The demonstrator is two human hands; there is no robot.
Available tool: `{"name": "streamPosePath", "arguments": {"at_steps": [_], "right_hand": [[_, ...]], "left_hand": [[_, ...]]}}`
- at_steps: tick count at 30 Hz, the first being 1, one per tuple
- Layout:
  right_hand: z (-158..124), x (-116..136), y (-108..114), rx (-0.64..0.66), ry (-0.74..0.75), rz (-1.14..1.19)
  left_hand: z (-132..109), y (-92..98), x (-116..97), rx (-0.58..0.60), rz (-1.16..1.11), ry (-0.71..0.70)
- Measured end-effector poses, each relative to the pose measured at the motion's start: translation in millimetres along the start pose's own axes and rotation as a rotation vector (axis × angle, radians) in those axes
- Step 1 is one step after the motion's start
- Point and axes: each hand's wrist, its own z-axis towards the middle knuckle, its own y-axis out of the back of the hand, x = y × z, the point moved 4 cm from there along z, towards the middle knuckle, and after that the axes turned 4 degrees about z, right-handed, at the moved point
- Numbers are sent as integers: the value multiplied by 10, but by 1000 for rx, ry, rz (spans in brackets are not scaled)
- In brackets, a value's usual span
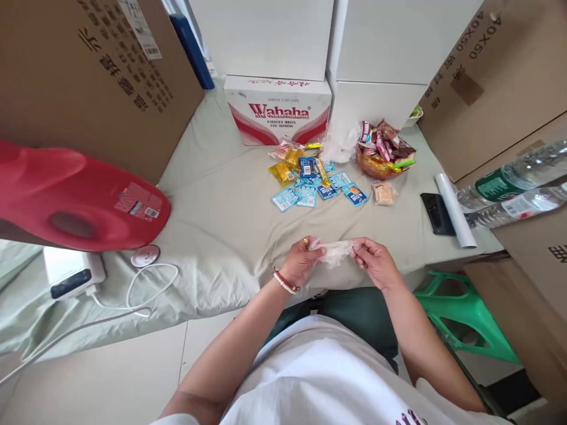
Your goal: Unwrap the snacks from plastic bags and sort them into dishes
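Observation:
A crumpled clear plastic bag [335, 252] is stretched between my two hands, just above the front edge of the cloth-covered table. My left hand [302, 261], with a beaded bracelet on its wrist, pinches one end. The other end is pinched by the fingers of my right hand [375, 262]. Beyond them lies a loose pile of small blue snack packets [355, 193] and yellow packets [282, 174]. An amber bowl [381, 168] heaped with wrapped snacks stands to the right of the pile. In front of it is a wrapped biscuit [383, 193]. More clear plastic [342, 141] lies behind the packets.
A Wahaba-style water carton [281, 112] stands at the back. On the left are a red jug [80, 195], a white power bank [71, 273] and its cable. To the right are a phone [436, 213], a white roll [455, 211], plastic bottles [518, 177] and a green stool [469, 316].

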Motion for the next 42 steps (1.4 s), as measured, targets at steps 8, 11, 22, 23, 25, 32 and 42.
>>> {"name": "streamPosePath", "arguments": {"at_steps": [8,11,22,23,25,32,42], "right_hand": [[-26,-64,-39,-104,-45,328],[-36,-202,-337,-50,-132,308],[31,-168,79,-99,-130,197],[25,-156,142,-105,-135,181],[19,-152,252,-126,-128,147],[-99,29,453,-386,295,-324],[43,23,-435,230,770,-1023]], "left_hand": [[-129,204,50,-228,81,-141],[-143,159,71,-225,102,-202],[-177,580,-175,-104,65,-17],[-157,636,-189,-152,98,-33],[-113,717,-212,-248,153,-83],[-39,753,-214,-323,332,-102],[-68,592,-258,-139,172,50]]}}
